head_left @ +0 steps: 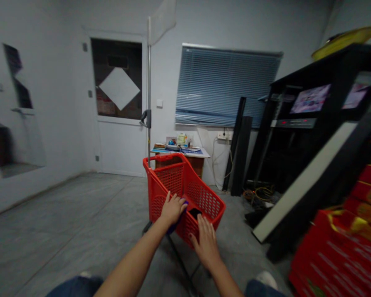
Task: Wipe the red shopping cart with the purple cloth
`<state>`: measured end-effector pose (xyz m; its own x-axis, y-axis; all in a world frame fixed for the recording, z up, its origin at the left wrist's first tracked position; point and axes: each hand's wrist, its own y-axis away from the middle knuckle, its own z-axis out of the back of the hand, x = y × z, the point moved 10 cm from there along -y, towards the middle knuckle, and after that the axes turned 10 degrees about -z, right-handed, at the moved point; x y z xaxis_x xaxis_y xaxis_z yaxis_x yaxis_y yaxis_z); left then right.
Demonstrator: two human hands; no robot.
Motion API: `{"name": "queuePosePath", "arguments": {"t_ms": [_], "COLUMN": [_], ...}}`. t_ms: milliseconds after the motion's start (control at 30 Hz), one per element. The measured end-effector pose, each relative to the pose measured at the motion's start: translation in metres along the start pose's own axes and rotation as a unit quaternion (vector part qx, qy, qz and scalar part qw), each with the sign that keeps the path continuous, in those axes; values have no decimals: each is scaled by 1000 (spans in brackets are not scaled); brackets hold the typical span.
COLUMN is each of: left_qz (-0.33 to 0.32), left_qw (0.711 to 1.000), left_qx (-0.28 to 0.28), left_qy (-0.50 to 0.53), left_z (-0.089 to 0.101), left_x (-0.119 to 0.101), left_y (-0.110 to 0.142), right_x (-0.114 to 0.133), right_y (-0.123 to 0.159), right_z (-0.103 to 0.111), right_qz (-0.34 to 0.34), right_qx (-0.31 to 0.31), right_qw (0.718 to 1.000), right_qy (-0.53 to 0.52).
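Note:
A red plastic shopping cart [200, 187] with latticed sides stands in front of me on a dark metal frame. My left hand [173, 209] lies over its near rim, fingers bent around a dark blue cloth [172, 229] that shows below the palm and by the fingertips. My right hand [206, 239] rests against the near right end of the basket, fingers stretched out and thumb apart, holding nothing. Inside the basket, just beyond the right fingertips, is a small black item [195, 213] whose kind I cannot make out. A tall pole [149, 82] with a pale flag rises from the cart's far left corner.
A small table [200, 153] with clutter stands under the blinds [225, 86]. At right are a black rack [327, 82], leaning panels [306, 181], cables on the floor and red bags [336, 251]. A white door [120, 144] is at the back left.

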<state>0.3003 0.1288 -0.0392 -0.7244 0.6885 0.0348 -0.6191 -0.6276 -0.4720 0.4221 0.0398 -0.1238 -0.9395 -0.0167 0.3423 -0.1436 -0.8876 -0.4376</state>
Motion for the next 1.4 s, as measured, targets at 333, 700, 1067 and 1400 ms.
{"name": "queuePosePath", "arguments": {"t_ms": [333,700,1067,1400], "left_qz": [-75,11,-62,-3], "left_qw": [997,1000,998,997], "left_qx": [-13,-13,-9,4], "left_qy": [1,-25,-11,-76], "left_z": [-2,2,5,-1], "left_x": [-55,3,-25,0], "left_y": [11,8,31,42], "right_x": [0,-25,-6,45], "right_y": [4,-12,-16,-28], "right_z": [-9,1,1,-14], "right_qz": [-7,-39,22,13], "right_qx": [15,59,117,141], "right_qw": [1000,997,993,990], "right_qy": [-2,9,16,0]}}
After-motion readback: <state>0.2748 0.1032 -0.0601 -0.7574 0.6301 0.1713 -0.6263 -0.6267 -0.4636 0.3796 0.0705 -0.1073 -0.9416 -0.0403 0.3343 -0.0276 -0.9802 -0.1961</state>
